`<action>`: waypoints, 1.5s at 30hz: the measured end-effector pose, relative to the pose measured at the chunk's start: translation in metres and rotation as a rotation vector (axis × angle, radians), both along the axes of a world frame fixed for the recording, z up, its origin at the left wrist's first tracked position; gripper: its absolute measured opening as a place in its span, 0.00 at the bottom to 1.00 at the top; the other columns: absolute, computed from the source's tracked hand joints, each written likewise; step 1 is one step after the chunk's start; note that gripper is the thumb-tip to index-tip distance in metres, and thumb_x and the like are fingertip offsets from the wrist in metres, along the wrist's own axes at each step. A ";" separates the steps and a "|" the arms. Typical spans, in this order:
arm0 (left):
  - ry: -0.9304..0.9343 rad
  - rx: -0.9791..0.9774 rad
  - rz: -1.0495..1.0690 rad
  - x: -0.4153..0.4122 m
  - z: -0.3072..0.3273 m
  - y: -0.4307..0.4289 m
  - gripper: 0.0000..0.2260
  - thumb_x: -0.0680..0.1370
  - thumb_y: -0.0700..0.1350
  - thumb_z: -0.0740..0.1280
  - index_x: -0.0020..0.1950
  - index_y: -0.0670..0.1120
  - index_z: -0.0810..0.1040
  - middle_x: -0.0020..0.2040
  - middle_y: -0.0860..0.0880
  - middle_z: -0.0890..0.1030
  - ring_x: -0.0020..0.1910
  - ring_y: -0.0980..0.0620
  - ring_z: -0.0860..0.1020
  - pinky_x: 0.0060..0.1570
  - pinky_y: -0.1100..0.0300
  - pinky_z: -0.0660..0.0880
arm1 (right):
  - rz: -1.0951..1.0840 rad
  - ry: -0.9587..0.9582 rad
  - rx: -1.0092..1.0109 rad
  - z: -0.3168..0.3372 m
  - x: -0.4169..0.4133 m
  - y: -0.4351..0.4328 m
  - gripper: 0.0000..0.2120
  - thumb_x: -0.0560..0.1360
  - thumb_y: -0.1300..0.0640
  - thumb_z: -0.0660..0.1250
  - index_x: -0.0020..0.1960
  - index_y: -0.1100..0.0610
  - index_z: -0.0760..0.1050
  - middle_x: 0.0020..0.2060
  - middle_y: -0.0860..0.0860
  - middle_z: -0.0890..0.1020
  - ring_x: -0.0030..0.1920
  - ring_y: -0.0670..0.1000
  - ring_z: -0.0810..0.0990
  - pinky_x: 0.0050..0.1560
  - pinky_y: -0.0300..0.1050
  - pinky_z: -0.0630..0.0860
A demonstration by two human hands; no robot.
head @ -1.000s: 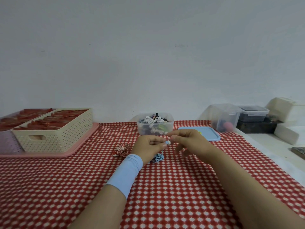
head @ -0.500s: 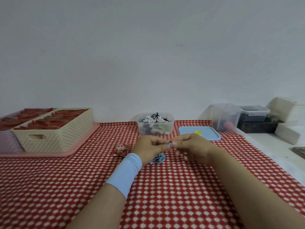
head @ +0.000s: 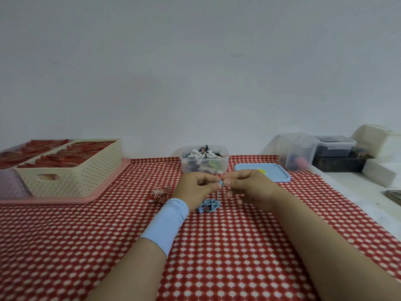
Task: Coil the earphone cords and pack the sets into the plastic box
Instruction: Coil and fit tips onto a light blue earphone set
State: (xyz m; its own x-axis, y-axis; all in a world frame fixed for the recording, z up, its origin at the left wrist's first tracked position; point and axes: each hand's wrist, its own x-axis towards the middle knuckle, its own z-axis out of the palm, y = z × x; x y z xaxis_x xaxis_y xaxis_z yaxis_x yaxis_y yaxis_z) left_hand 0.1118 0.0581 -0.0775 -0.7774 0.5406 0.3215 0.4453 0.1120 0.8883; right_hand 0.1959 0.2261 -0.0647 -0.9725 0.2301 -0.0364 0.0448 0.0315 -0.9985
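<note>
Little has changed over the last second. Our two hands still meet in front of the plastic box, though they sit a touch higher than half a second ago. The yellow sticker on the blue lid, largely covered by the right hand a second ago, now peeks out above the knuckles.

Our left hand and right hand both pinch the blue earphone set at its earbud. Thumb and forefinger of each hand close on it from either side, and the other fingers curl loosely beneath. A thin cord drops straight from the earbud to the wound part of the set. That coil sits below and slightly left of the fingertips, just beside the left wrist and its light blue sleeve. We think the coil rests on the red checked cloth, though it may hang just above it. A red and white coiled set lies on the cloth left of the left hand, apart from it. The plastic box stands just behind the hands, holding other sets.
</note>
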 end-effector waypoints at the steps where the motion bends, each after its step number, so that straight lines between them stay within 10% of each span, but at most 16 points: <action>1: 0.027 0.002 0.025 -0.001 -0.001 0.001 0.07 0.72 0.40 0.76 0.48 0.48 0.86 0.44 0.54 0.86 0.45 0.61 0.83 0.50 0.68 0.78 | -0.019 0.007 -0.015 0.000 0.000 0.000 0.08 0.76 0.62 0.71 0.55 0.62 0.84 0.43 0.56 0.86 0.35 0.48 0.82 0.27 0.40 0.75; 18: 0.082 -0.039 0.059 0.000 -0.003 0.000 0.08 0.70 0.42 0.78 0.47 0.48 0.86 0.40 0.57 0.84 0.40 0.65 0.82 0.43 0.72 0.77 | -0.107 0.144 0.326 0.001 0.004 -0.005 0.04 0.74 0.60 0.76 0.47 0.59 0.87 0.39 0.55 0.87 0.33 0.50 0.82 0.28 0.43 0.77; 26: -0.062 0.070 -0.040 0.002 0.000 -0.002 0.07 0.72 0.40 0.76 0.48 0.49 0.86 0.44 0.54 0.86 0.46 0.59 0.84 0.51 0.67 0.79 | 0.074 0.043 0.032 0.006 0.008 -0.001 0.10 0.81 0.56 0.66 0.57 0.58 0.84 0.52 0.55 0.86 0.36 0.50 0.81 0.29 0.40 0.73; 31: -0.128 0.061 -0.097 0.002 0.002 -0.003 0.07 0.73 0.40 0.75 0.50 0.47 0.86 0.46 0.52 0.87 0.49 0.56 0.84 0.53 0.65 0.79 | 0.112 0.007 -0.043 0.003 0.006 0.001 0.16 0.70 0.54 0.73 0.56 0.58 0.85 0.46 0.54 0.86 0.36 0.48 0.80 0.27 0.38 0.71; 45: -0.063 -0.004 -0.095 -0.001 0.002 -0.004 0.06 0.73 0.40 0.75 0.49 0.46 0.86 0.46 0.55 0.86 0.46 0.62 0.83 0.47 0.72 0.77 | 0.087 -0.034 0.021 0.005 0.005 0.000 0.05 0.77 0.61 0.70 0.49 0.58 0.85 0.41 0.53 0.86 0.34 0.48 0.81 0.26 0.38 0.72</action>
